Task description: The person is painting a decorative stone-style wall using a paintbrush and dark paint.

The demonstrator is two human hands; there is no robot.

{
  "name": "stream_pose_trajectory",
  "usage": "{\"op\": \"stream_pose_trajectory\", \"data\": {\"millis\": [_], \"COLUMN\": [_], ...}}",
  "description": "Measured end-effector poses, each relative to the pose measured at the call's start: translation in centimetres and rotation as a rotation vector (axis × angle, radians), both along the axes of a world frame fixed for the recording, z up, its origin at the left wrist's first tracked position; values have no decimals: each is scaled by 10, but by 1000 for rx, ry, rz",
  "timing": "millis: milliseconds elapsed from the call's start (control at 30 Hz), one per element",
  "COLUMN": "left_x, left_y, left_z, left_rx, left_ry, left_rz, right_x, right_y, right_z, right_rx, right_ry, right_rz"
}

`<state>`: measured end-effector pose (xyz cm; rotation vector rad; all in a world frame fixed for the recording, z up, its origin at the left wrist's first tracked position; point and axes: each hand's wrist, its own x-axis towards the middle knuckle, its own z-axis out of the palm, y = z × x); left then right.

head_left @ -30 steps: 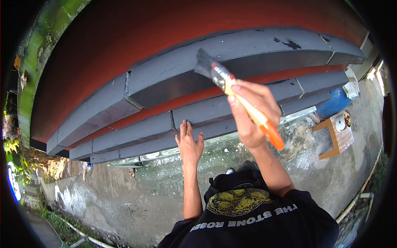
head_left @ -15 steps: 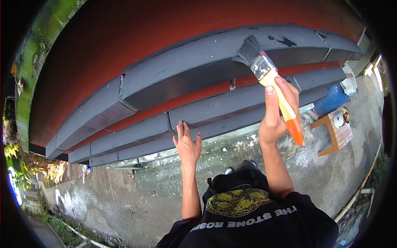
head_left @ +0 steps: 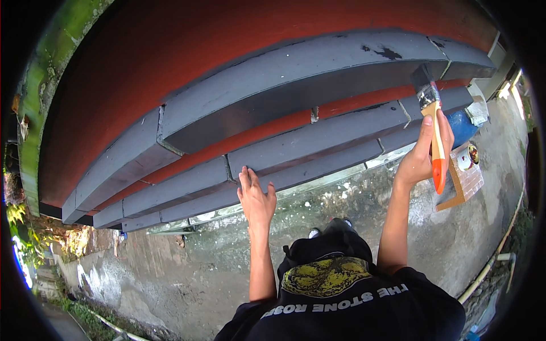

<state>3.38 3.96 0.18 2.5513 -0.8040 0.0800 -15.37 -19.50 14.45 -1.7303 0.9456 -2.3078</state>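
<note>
In my right hand [head_left: 422,157] is a paintbrush [head_left: 435,122] with a pale wooden handle, an orange end and dark, paint-covered bristles. Its bristles point up and lie against or just in front of the lower face of the top grey ledge [head_left: 256,77], near its right part; contact is hard to tell. Dark wet patches of paint mark the upper face of that ledge. My left hand [head_left: 257,199] has its fingers spread, the tips resting on the edge of the middle grey ledge [head_left: 307,142] close to a joint.
Behind the ledges rises a red wall [head_left: 227,40]. At the right stand a blue barrel [head_left: 463,128] and a brick-patterned stool [head_left: 466,184] with a small paint pot [head_left: 467,158] on it. Stained concrete floor [head_left: 216,284] lies below, with a pale pipe [head_left: 489,270] along its right side.
My right hand has carried the paintbrush to the right, from the top ledge's middle toward its right part, turning the brush more upright. My left hand has stayed at the middle ledge.
</note>
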Motion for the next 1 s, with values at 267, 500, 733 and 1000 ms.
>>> {"op": "stream_pose_trajectory", "data": {"millis": [267,500,733,1000], "left_x": [0,1,0,-1], "left_y": [0,5,1,-1], "left_z": [-8,-15,-17,-14], "left_rx": [20,-80,-31,-151], "left_ry": [-18,-35,-87,-9], "left_rz": [-16,-47,-42,-39], "right_x": [75,71,24,117], "right_y": [97,120,48,149], "right_z": [-14,-16,-18,-44], "right_rx": [-114,-96,36,-112], "right_ry": [145,94,164,205], "right_rz": [563,795,213,855]}}
